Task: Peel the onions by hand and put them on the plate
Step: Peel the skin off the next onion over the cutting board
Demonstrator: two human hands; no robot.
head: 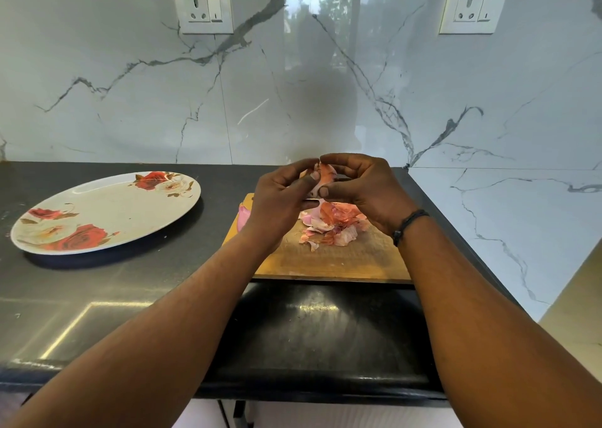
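Both hands hold one onion (321,175) up above the board (329,258), near the back of the table (130,297). Left hand (280,196) grips it from the left, thumb across the front. Right hand (358,190) pinches the top, fingers (338,160) curled on a loose reddish flap of skin. Step in hand: stripping the skin.

To do it well, judging from this: left hand should hold firm and turn the onion, right pulls the flap down toward the root in one strip, not small tears. Keep it over the board so scraps land on the peel pile (332,225).

Another pink piece (242,216) lies at the board's left edge, part hidden; cannot tell if peeled. Plate (81,206) sits well left, nothing on it yet.
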